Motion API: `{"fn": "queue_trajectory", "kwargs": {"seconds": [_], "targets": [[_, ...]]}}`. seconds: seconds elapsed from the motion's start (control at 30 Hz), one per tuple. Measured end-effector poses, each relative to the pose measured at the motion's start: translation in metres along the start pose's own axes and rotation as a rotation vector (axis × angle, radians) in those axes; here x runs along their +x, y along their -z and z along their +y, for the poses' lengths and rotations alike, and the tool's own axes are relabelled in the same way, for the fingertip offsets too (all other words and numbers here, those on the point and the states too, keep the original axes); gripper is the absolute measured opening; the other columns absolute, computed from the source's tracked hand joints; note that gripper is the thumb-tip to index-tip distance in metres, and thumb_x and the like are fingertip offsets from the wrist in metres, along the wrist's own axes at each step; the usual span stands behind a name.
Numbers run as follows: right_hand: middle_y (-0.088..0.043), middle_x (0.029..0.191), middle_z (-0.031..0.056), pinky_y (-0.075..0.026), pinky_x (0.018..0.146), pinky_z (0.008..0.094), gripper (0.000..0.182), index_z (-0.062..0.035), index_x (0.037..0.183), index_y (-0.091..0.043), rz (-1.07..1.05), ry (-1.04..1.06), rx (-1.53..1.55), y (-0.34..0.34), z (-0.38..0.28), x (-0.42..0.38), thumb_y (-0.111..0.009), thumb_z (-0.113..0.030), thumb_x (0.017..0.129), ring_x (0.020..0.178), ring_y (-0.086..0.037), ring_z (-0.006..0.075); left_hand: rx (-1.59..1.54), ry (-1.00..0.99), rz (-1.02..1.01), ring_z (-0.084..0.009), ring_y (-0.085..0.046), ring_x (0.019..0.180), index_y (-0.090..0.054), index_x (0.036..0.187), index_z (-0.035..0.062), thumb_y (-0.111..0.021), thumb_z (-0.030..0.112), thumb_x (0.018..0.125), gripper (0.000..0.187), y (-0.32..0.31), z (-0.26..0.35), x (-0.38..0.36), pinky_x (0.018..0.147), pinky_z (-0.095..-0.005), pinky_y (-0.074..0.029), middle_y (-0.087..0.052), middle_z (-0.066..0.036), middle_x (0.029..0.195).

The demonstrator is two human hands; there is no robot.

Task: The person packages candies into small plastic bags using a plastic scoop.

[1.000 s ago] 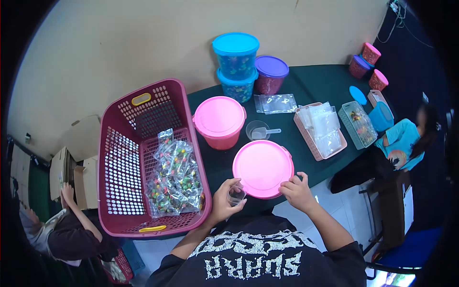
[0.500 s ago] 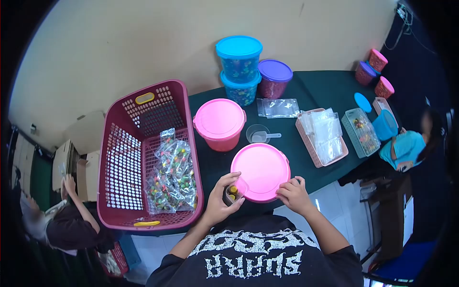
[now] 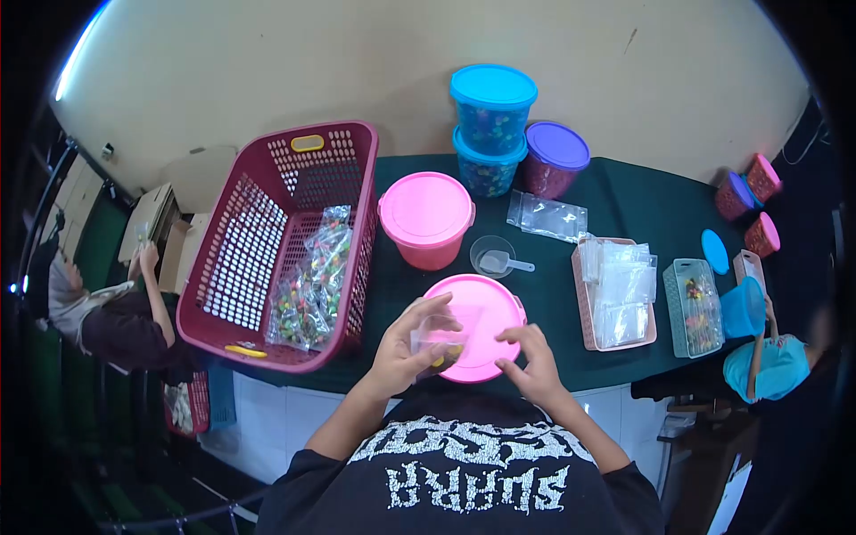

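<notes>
Lifted, left hand (image 3: 403,349) holds bag (image 3: 439,337) over pink lid (image 3: 477,325).

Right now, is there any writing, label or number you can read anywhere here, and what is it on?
Black shirt of the person wearing the camera: large white print, seen upside down and partly hidden in folds; the bigger line looks like "SUARA", not certain.
The smaller line on the same shirt: too broken up to read.
Tubs, lids, red basket and clear bags: no readable labels.
</notes>
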State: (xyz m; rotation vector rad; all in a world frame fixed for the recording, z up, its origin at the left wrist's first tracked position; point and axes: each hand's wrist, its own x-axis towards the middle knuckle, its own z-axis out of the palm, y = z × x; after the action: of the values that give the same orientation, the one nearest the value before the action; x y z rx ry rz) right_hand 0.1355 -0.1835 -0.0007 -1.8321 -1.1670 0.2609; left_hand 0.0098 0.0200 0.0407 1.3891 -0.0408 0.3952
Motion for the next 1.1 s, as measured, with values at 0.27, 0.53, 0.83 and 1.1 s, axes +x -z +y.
{"fn": "queue_trajectory", "kwargs": {"seconds": [0.27, 0.53, 0.83, 1.1], "targets": [[-0.056, 0.102, 0.0076, -0.04, 0.09, 0.0294, 0.036, -0.0003, 0.107, -0.054, 0.061, 0.029, 0.665, 0.031, -0.02, 0.015, -0.074, -0.014, 0.08, 0.1, -0.054, 0.0158, -0.021, -0.084, 0.053, -0.0214, -0.054, 0.113, -0.044, 0.115, 0.003, -0.068, 0.008, 0.084, 0.039, -0.06, -0.016, 0.011, 0.099, -0.0359, -0.04, -0.057, -0.014, 0.112], [-0.061, 0.093, 0.0059, -0.045, 0.079, 0.0261, 0.018, -0.0013, 0.092, -0.06, 0.11, -0.016, 0.746, 0.04, -0.011, 0.005, -0.073, -0.007, 0.08, 0.088, -0.058, 0.0121, 0.168, -0.084, 0.123, -0.0171, -0.058, 0.093, -0.06, 0.094, 0.0006, -0.068, 0.009, 0.084, 0.015, -0.084, -0.027, 0.01, 0.085, -0.031, -0.044, -0.059, -0.009, 0.096], [-0.06, 0.091, 0.0066, -0.046, 0.076, 0.0256, 0.014, -0.0002, 0.089, -0.065, 0.11, 0.001, 0.792, 0.041, -0.007, 0.002, -0.072, -0.008, 0.081, 0.085, -0.058, 0.0125, 0.237, -0.106, 0.16, -0.0171, -0.057, 0.09, -0.06, 0.093, 0.0007, -0.065, 0.013, 0.087, 0.015, -0.097, -0.024, 0.011, 0.083, -0.0297, -0.044, -0.059, -0.009, 0.095], [-0.06, 0.091, 0.0061, -0.046, 0.075, 0.0258, 0.013, 0.0003, 0.09, -0.065, 0.121, 0.033, 0.838, 0.043, -0.008, 0.0, -0.071, -0.008, 0.082, 0.086, -0.058, 0.0131, 0.259, -0.159, 0.261, -0.0182, -0.057, 0.087, -0.061, 0.091, 0.0016, -0.061, 0.017, 0.091, 0.016, -0.099, -0.03, 0.004, 0.082, -0.0309, -0.043, -0.06, -0.009, 0.092]]}}
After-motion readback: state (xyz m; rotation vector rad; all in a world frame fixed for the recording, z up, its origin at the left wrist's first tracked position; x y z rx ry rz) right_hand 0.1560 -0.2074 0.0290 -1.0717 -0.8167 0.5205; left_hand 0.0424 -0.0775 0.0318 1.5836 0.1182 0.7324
